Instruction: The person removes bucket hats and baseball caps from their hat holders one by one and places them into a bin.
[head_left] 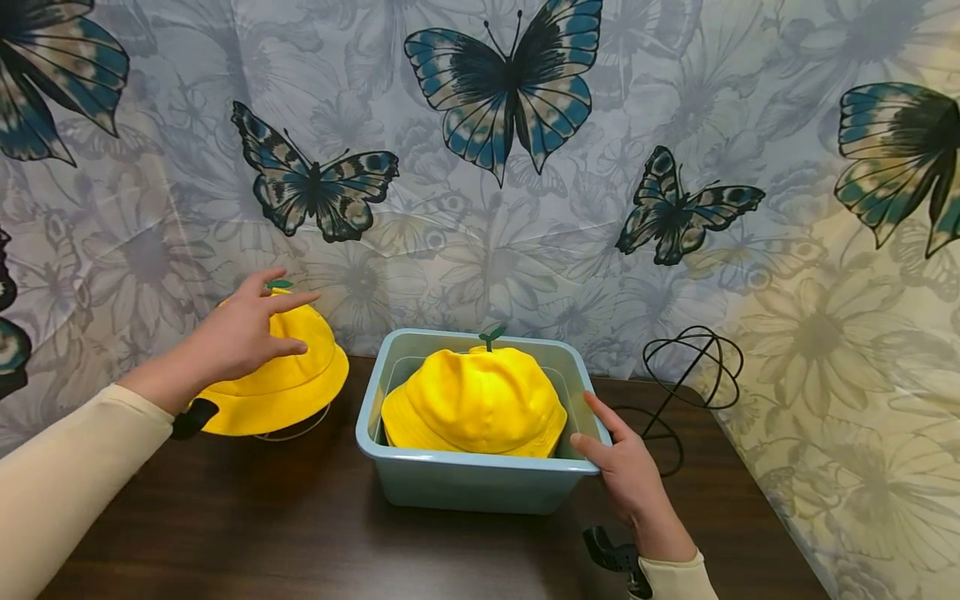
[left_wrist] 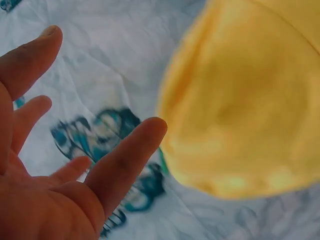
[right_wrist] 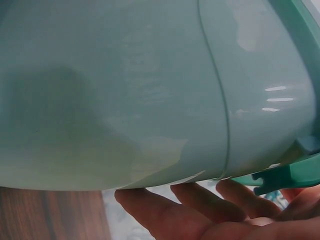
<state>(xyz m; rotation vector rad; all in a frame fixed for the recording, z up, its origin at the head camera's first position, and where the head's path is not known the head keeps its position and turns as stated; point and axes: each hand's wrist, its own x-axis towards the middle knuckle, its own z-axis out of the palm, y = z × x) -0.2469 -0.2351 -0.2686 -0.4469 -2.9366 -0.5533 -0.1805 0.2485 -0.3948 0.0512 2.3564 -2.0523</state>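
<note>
My left hand is beside a yellow bucket hat with a green sprout on top, its fingers spread and holding nothing. In the left wrist view, the open fingers are near the blurred yellow hat; I cannot tell if they touch it. My right hand grips the right rim of a pale blue plastic tub, thumb over the edge. Against the tub's outer wall, fingertips show in the right wrist view. Another yellow hat with a sprout lies inside the tub.
A black wire stand stands on the dark wooden table, right of the tub. Part of a pale wire base shows under the left hat. Behind the table hangs a butterfly-print cloth.
</note>
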